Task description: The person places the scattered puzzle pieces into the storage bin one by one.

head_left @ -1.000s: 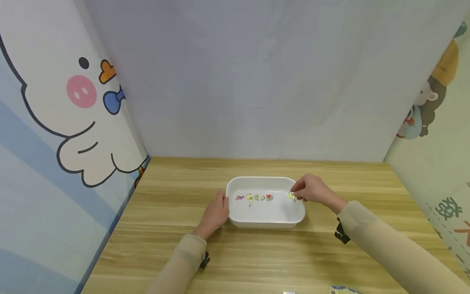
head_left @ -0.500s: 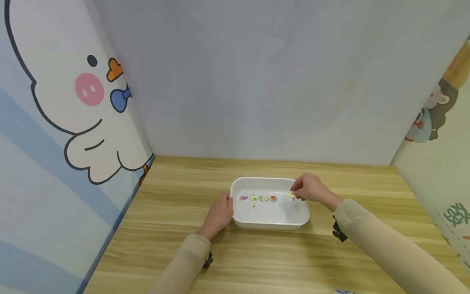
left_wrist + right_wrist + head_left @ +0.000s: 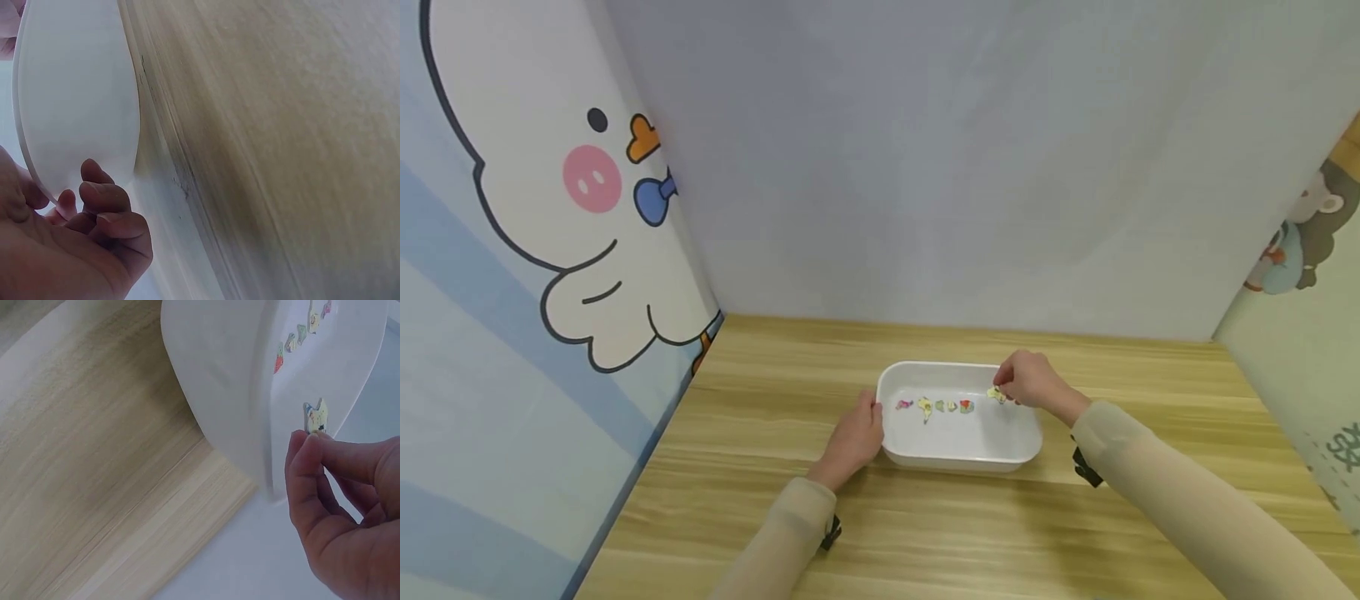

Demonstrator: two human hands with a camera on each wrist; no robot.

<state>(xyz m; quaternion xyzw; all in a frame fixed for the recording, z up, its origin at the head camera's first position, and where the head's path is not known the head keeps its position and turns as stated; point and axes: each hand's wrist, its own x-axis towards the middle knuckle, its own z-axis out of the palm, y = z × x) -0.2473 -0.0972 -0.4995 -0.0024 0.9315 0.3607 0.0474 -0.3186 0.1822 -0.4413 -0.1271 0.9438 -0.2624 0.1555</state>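
A white rectangular tray [image 3: 958,460] stands on the table. My left hand [image 3: 855,433] grips its left end, the thumb at the rim and curled fingers against the outer wall [image 3: 75,94]. Over the tray's right end, my right hand [image 3: 1033,383] pinches a small pale-yellow cartoon sticker [image 3: 997,394] between thumb and index finger; in the right wrist view the sticker [image 3: 317,415] sticks out past the fingertips. In a row on the tray floor lie several small stickers: a pink one [image 3: 904,405], a yellow one [image 3: 925,407] and a red-and-green one [image 3: 966,407] among them.
The tray sits on a wood-grain table [image 3: 790,367]. Behind it hangs a plain grey-white curtain [image 3: 925,183]. A panel with a white cartoon bird [image 3: 512,150] stands at the left, and a pale green printed panel [image 3: 1300,358] at the right.
The head view has turned, so the tray appears farther right. My right hand, with the sticker pinched, has moved slightly left relative to the tray. My left hand keeps its grip.
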